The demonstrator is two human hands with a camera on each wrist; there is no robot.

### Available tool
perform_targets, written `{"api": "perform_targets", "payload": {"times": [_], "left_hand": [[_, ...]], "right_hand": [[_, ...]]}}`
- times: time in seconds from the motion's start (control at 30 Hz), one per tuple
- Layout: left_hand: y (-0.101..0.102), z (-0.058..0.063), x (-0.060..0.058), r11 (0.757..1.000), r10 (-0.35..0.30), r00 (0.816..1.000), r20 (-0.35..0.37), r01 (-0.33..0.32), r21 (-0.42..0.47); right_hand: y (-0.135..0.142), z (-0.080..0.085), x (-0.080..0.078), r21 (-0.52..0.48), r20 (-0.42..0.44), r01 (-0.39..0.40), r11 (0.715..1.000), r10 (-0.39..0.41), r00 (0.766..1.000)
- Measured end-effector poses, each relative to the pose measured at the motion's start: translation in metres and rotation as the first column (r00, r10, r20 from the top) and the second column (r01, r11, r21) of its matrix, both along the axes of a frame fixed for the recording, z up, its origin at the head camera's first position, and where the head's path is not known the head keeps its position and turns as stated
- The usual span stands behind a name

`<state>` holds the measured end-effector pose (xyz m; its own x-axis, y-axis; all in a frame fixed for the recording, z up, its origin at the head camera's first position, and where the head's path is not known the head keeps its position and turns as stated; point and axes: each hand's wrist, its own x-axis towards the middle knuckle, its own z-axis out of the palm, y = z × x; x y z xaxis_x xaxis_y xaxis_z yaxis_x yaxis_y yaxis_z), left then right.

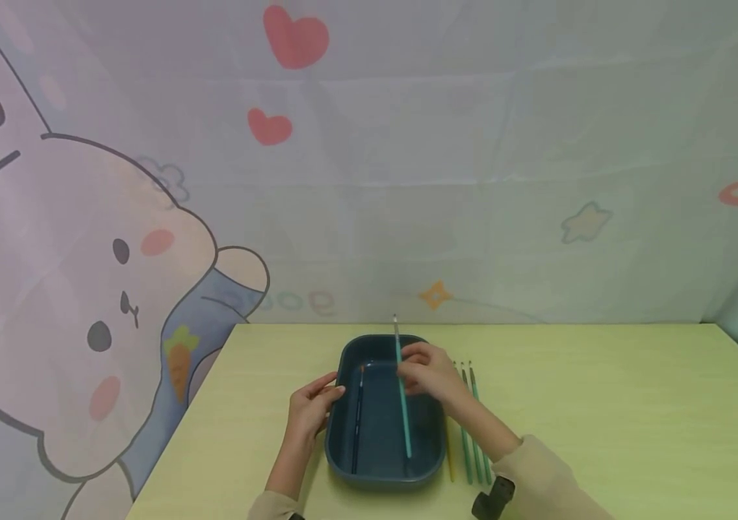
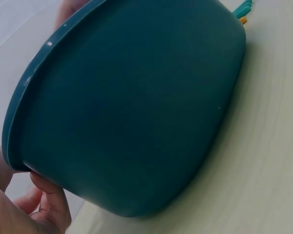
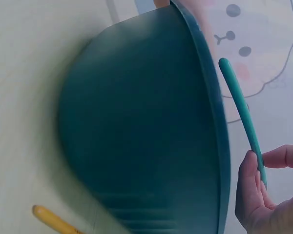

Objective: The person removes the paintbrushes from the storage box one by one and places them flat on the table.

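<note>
My right hand [image 1: 430,372] pinches a green-handled paintbrush [image 1: 404,419] between thumb and fingers, over the right part of a dark teal plastic basin [image 1: 382,437]. The brush stands nearly upright in the head view, bristles at the far end, and its rounded handle end shows above the rim in the right wrist view. At the basin's left side, my left hand [image 1: 310,408] holds the rim, with fingers [image 2: 52,197] against the outside wall. A dark blue paintbrush [image 1: 358,422] lies lengthwise inside the basin, near its left wall.
Just right of the basin, several green paintbrushes [image 1: 478,426] lie side by side on the pale yellow table [image 1: 603,419]. A yellow-handled brush [image 1: 450,458] lies between them and the basin. Behind the table hangs a printed cloth [image 1: 408,144] with a rabbit and hearts.
</note>
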<state>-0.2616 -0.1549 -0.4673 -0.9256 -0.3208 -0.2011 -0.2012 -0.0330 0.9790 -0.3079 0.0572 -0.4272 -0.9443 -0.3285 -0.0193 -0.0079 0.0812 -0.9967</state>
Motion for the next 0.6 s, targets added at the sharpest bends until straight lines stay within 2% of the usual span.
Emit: {"api": "perform_targets", "payload": {"times": [0.2,0.47,0.6], "left_hand": [[0.001,-0.001,0.001,1.000,0.009,1.000,0.007,-0.009,-0.002],[0.002,-0.001,0.000,1.000,0.012,1.000,0.006,-0.012,-0.009],[0.002,0.000,0.000,1.000,0.005,1.000,0.000,-0.005,-0.003]], "right_hand": [[0.008,0.003,0.005,0.004,-0.001,-0.005,1.000,0.005,1.000],[0.015,0.002,0.008,0.025,0.018,0.042,0.999,-0.042,0.999],[0.020,0.002,0.009,0.024,0.019,0.036,0.999,-0.037,0.999]]}}
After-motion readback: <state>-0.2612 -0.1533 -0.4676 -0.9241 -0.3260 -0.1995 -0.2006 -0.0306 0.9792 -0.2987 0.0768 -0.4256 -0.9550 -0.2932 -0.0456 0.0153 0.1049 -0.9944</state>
